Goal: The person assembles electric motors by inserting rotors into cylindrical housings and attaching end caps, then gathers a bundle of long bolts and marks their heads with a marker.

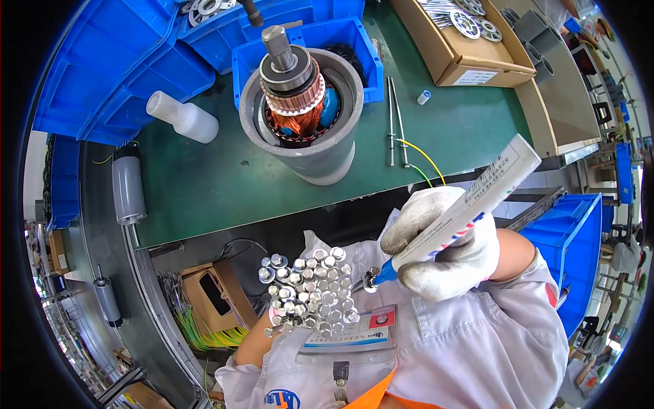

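My right hand (443, 252), in a white glove, is closed round a long white tube (463, 204) with printing on it. The tube slants down to the left, its blue nozzle (385, 273) against or just beside a single bolt (370, 279). A dense bunch of silver hex bolts (313, 290) sits heads up in front of my chest, at the end of my left forearm (257, 344). The bolts hide nearly all of my left hand, which appears to hold them from beneath.
On the green bench (204, 198) stands a grey motor housing (306, 153) with a copper-wound armature (296, 109) upright in it. Around it are a white bottle (184, 117), blue bins (129, 61), two thin rods (397, 123), a small blue-white cylinder (424, 97) and a carton (463, 61).
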`<state>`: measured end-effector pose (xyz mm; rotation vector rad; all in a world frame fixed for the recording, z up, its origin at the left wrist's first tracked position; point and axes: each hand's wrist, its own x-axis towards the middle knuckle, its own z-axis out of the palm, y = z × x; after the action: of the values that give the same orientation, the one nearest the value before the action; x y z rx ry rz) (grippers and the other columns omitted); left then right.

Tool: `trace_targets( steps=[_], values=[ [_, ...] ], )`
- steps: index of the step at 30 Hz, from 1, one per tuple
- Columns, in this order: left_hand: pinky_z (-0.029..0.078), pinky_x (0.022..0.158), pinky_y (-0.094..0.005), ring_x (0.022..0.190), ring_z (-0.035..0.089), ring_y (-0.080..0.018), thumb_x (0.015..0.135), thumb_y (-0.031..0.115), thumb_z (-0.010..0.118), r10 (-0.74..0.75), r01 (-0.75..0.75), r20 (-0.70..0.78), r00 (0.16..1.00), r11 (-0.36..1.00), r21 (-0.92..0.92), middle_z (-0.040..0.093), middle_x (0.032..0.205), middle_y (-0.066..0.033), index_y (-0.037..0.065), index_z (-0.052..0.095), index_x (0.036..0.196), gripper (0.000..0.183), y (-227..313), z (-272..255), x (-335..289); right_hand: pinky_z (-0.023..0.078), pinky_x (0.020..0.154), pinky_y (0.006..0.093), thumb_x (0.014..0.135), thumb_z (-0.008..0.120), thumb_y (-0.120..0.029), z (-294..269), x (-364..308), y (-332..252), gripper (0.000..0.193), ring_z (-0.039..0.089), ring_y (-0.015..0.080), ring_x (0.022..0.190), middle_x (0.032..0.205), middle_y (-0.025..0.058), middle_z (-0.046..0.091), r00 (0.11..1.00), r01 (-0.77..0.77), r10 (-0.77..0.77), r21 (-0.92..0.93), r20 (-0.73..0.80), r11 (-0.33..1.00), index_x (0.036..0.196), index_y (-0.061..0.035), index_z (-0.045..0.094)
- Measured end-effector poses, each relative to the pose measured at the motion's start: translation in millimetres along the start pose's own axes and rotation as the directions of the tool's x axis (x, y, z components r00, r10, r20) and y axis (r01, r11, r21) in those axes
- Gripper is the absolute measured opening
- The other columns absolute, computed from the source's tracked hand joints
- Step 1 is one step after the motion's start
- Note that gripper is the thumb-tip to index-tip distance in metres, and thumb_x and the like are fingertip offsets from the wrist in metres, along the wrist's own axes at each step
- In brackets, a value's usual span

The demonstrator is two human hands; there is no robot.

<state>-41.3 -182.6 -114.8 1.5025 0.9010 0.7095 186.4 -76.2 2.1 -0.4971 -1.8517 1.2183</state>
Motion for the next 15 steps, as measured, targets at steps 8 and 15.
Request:
trace_targets(
  steps=[8, 15],
  values=[
    [0.032, 0.093, -0.0323, 0.109, 0.042, -0.0171, 0.082, 0.023, 0.053, 0.092, -0.112, 0.113, 0.989, 0.976, 0.188, 0.042, 0.120, -0.0041, 0.009, 0.043, 0.125, 0.046, -5.5, -6.7, -2.0, 0.045, 0.055, 0.0290, 0.074, 0.068, -0.008, -6.7, 2.1, -2.5, 0.014, 0.058, 0.0195, 0.064, 0.087, 0.0156, 0.062, 0.992, -0.125, 0.125, 0.037, 0.016, 0.991, 0.083, 0.0016, 0.063],
    [0.028, 0.099, -0.0333, 0.118, 0.038, -0.0177, 0.085, 0.030, 0.050, 0.137, -0.194, 0.178, 0.974, 0.912, 0.361, 0.039, 0.129, -0.0039, 0.011, 0.042, 0.129, 0.048, -9.5, -5.4, 7.2, 0.045, 0.045, 0.0304, 0.069, 0.064, -0.008, -5.1, 13.3, -2.3, 0.013, 0.057, 0.0232, 0.051, 0.074, 0.0155, 0.060, 0.996, 0.085, -0.086, 0.117, 0.001, 0.989, 0.076, 0.0027, 0.066]
  ],
)
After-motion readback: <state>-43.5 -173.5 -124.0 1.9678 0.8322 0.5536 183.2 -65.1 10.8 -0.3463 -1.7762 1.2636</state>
